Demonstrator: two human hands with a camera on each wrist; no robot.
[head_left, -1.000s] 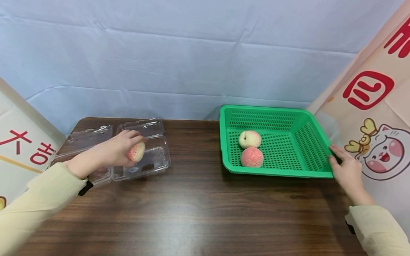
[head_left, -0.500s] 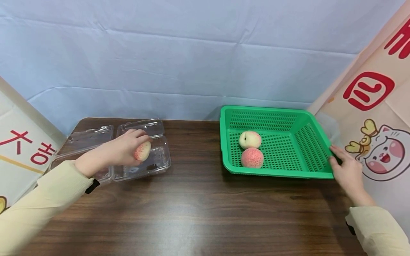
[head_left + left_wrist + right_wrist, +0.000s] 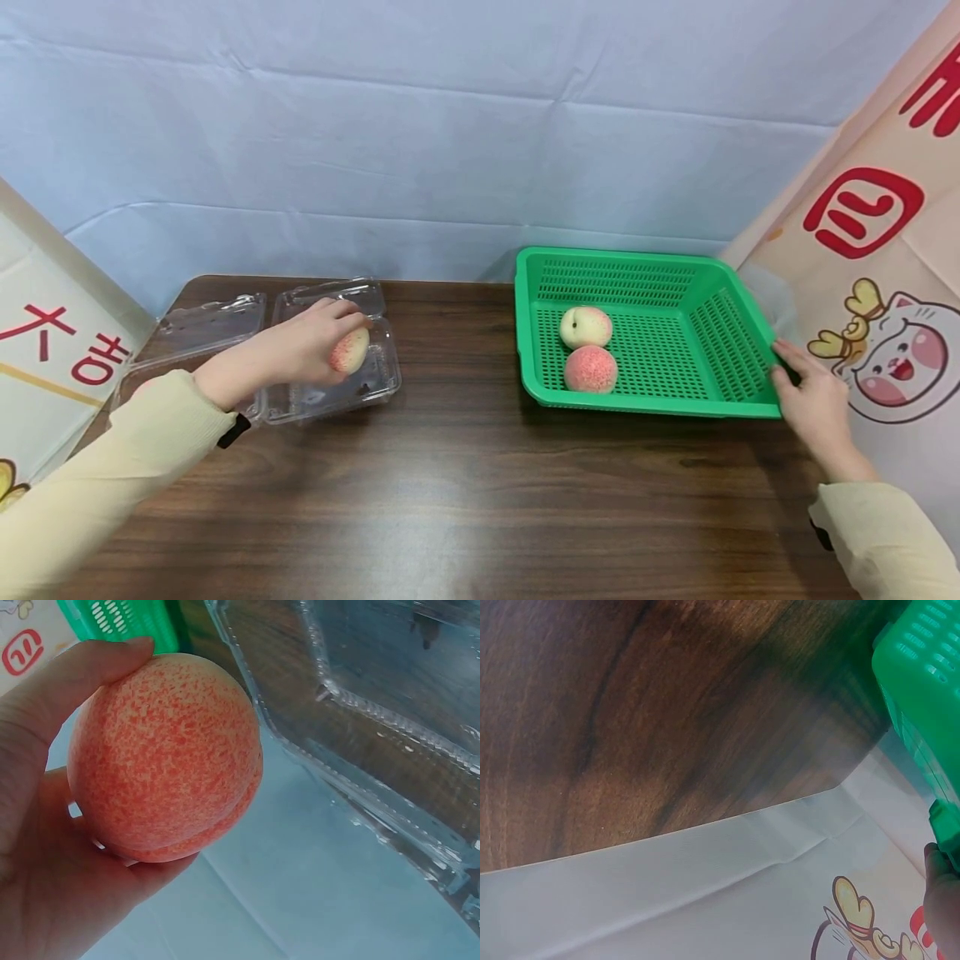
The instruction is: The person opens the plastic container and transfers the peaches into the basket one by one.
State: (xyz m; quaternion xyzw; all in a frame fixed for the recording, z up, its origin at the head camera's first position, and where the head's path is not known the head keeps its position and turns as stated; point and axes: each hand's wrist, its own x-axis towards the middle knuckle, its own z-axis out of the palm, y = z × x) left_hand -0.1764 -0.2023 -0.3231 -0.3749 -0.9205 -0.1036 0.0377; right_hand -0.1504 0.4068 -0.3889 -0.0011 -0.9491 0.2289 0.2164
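Note:
My left hand [image 3: 303, 343] holds a pink-and-cream peach [image 3: 351, 350] above the right-hand clear plastic clamshell box [image 3: 384, 367], whose lid is raised. In the left wrist view, the thumb and fingers wrap round the speckled peach [image 3: 169, 757], and the clear box [image 3: 360, 705] lies beyond it. Over on the right, my right hand [image 3: 813, 404] grips the right rim of a green plastic basket [image 3: 660, 405]. Inside that basket sit a pale peach [image 3: 586, 327] and a pinker peach [image 3: 591, 370], side by side. Only part of the right hand [image 3: 943, 900] shows in the right wrist view.
A second clear clamshell box [image 3: 213, 318] stands at the left, partly covered by the forearm; something pink shows by the sleeve. Both rest on a dark wooden table [image 3: 450, 492]. A pale cloth [image 3: 435, 142] hangs behind, with printed cloths at both sides.
My left hand has moved a little to the right with the peach, farther over the right-hand clamshell box. The right hand, the basket and its peaches have stayed put.

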